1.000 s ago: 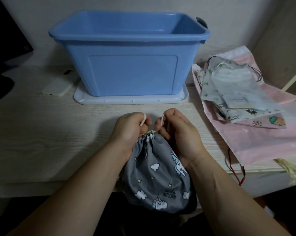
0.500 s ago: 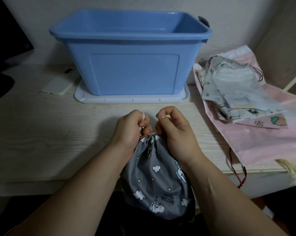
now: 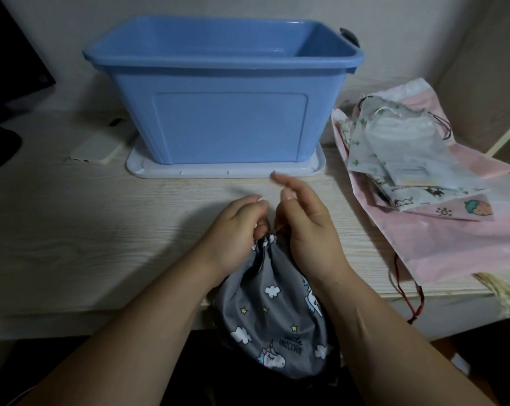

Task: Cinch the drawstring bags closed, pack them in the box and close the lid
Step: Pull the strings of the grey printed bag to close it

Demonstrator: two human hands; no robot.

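A grey unicorn-print drawstring bag hangs over the table's front edge, its neck gathered tight. My left hand grips the gathered neck with curled fingers. My right hand sits just right of the neck. A pale drawstring runs from the neck in under this hand, while its index finger sticks out forward, blurred. The open blue box stands behind my hands on its pale lid. Several flat drawstring bags lie piled at the right.
A large pink bag lies under the pile and reaches the table's front edge, with red cords dangling over it. A white phone-like slab lies left of the box. A dark screen stands at the far left.
The right hand's index finger has stretched out from a curled pinch. Both hands stay at the bag's neck, which has stayed cinched.
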